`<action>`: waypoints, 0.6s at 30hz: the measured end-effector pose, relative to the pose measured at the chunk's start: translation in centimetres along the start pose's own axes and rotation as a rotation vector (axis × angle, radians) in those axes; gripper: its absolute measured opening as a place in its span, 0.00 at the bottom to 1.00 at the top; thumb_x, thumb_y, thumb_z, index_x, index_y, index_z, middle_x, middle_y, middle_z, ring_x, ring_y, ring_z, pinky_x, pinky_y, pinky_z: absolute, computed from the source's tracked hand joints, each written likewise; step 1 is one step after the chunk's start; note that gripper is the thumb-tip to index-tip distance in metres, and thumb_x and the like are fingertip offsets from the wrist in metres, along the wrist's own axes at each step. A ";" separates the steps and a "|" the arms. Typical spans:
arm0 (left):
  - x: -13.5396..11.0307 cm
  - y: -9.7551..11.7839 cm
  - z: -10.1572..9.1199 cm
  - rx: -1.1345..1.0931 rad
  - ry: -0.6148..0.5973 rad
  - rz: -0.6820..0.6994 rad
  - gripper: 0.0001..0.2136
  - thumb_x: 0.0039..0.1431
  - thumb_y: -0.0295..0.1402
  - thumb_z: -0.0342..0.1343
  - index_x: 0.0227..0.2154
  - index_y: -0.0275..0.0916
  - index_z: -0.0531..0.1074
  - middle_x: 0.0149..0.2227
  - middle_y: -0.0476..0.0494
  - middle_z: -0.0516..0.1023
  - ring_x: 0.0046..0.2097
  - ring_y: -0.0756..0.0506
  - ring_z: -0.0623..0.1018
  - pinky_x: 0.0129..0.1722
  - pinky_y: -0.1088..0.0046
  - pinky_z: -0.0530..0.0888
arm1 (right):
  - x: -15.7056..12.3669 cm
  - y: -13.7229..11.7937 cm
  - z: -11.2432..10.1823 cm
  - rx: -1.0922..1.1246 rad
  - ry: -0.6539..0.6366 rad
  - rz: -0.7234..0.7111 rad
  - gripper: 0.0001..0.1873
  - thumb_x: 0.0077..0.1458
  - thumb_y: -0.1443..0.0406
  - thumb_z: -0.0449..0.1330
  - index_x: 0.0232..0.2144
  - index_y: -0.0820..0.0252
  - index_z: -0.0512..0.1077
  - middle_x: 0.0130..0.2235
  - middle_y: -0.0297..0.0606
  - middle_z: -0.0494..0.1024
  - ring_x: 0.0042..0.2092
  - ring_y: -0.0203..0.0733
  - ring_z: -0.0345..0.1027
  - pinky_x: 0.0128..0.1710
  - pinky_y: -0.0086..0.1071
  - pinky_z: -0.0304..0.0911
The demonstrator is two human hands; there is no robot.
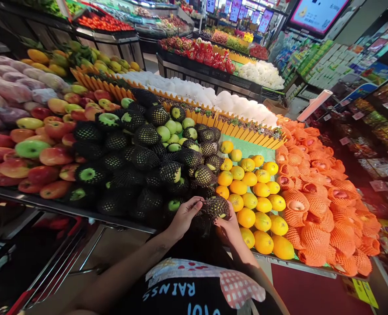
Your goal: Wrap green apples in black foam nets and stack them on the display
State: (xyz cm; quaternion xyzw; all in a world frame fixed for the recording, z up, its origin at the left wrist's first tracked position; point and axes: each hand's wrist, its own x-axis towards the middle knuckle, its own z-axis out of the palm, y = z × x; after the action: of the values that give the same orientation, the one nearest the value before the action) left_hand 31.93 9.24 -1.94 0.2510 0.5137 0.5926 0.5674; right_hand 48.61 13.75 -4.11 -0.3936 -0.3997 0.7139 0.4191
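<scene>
Down at the front edge of the produce stand (82, 211), both hands grasp one fruit in a black foam net (216, 206). Left hand (183, 217) curls its fingers over the fruit's near-left side; right hand (229, 225) cups it from below. It sits between the netted green apples (141, 153) and the oranges (256, 197), beside orange-netted fruit (315, 205).

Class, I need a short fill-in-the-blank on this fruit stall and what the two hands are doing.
1. Both hands, left hand and right hand, hold a fruit wrapped in ____ foam net.
2. The oranges lie to the ____ of the netted green apples.
3. The fruits at far right wear ____ nets.

Missing words: black; right; orange
</scene>
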 end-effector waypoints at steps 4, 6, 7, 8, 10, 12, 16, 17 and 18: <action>0.0 -0.4 0.2 0.001 0.017 -0.018 0.24 0.46 0.57 0.66 0.27 0.37 0.77 0.27 0.50 0.75 0.34 0.48 0.71 0.37 0.73 0.69 | -0.2 -0.1 0.1 0.039 0.045 0.065 0.37 0.37 0.66 0.74 0.51 0.41 0.68 0.42 0.29 0.78 0.40 0.41 0.74 0.39 0.34 0.72; -0.1 -0.6 0.3 -0.017 -0.008 -0.050 0.24 0.47 0.56 0.66 0.22 0.37 0.73 0.24 0.52 0.70 0.30 0.51 0.68 0.32 0.76 0.67 | -0.3 0.2 0.0 0.064 0.046 0.134 0.35 0.40 0.61 0.73 0.51 0.43 0.68 0.44 0.31 0.79 0.39 0.43 0.75 0.33 0.34 0.73; -0.2 -0.6 0.4 -0.047 -0.026 -0.082 0.24 0.46 0.56 0.66 0.22 0.37 0.71 0.23 0.53 0.68 0.29 0.52 0.67 0.30 0.77 0.66 | -0.3 0.4 -0.1 0.073 0.047 0.165 0.33 0.40 0.60 0.73 0.51 0.44 0.69 0.45 0.33 0.79 0.38 0.44 0.75 0.31 0.34 0.73; -0.3 -0.6 0.4 -0.090 -0.047 -0.117 0.23 0.46 0.55 0.67 0.22 0.37 0.71 0.23 0.54 0.68 0.28 0.52 0.66 0.29 0.77 0.66 | -0.3 0.5 -0.1 0.082 0.053 0.190 0.32 0.40 0.58 0.73 0.49 0.46 0.70 0.44 0.33 0.80 0.37 0.43 0.76 0.29 0.33 0.73; -0.3 -0.3 0.4 -0.172 -0.119 -0.180 0.22 0.46 0.52 0.69 0.25 0.37 0.73 0.25 0.53 0.71 0.28 0.53 0.68 0.29 0.78 0.67 | -0.2 0.5 -0.2 0.102 0.071 0.227 0.27 0.40 0.57 0.74 0.45 0.49 0.72 0.41 0.33 0.81 0.35 0.41 0.75 0.27 0.30 0.72; -0.2 0.1 0.2 -0.181 -0.209 -0.204 0.21 0.45 0.49 0.70 0.31 0.36 0.76 0.29 0.50 0.75 0.29 0.52 0.71 0.30 0.78 0.68 | -0.3 0.2 -0.2 0.113 0.052 0.261 0.23 0.43 0.55 0.72 0.41 0.53 0.74 0.39 0.34 0.82 0.35 0.41 0.76 0.28 0.30 0.72; 0.5 0.4 -0.4 -0.035 -0.256 -0.154 0.18 0.44 0.44 0.72 0.31 0.35 0.77 0.29 0.49 0.76 0.29 0.53 0.71 0.28 0.78 0.66 | -0.5 -0.3 0.1 0.119 -0.024 0.301 0.23 0.49 0.50 0.68 0.44 0.56 0.75 0.39 0.38 0.83 0.40 0.48 0.78 0.35 0.38 0.75; 0.8 0.2 -0.6 -0.024 -0.240 -0.144 0.18 0.44 0.44 0.72 0.29 0.35 0.77 0.28 0.50 0.76 0.29 0.52 0.71 0.29 0.78 0.66 | -0.5 -0.4 0.2 0.117 -0.021 0.302 0.24 0.49 0.49 0.68 0.44 0.57 0.75 0.39 0.39 0.83 0.40 0.49 0.78 0.36 0.39 0.75; 1.0 -0.1 -0.7 -0.034 -0.222 -0.140 0.19 0.43 0.45 0.73 0.28 0.35 0.76 0.27 0.50 0.75 0.29 0.52 0.71 0.29 0.77 0.67 | -0.6 -0.5 0.2 0.112 -0.013 0.299 0.24 0.48 0.49 0.68 0.43 0.56 0.76 0.40 0.39 0.84 0.41 0.50 0.78 0.36 0.40 0.75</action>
State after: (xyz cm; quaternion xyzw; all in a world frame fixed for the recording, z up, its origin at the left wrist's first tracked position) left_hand 31.08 9.94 -2.57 0.2688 0.4540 0.5286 0.6650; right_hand 48.75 13.33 -3.40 -0.4200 -0.2991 0.7920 0.3269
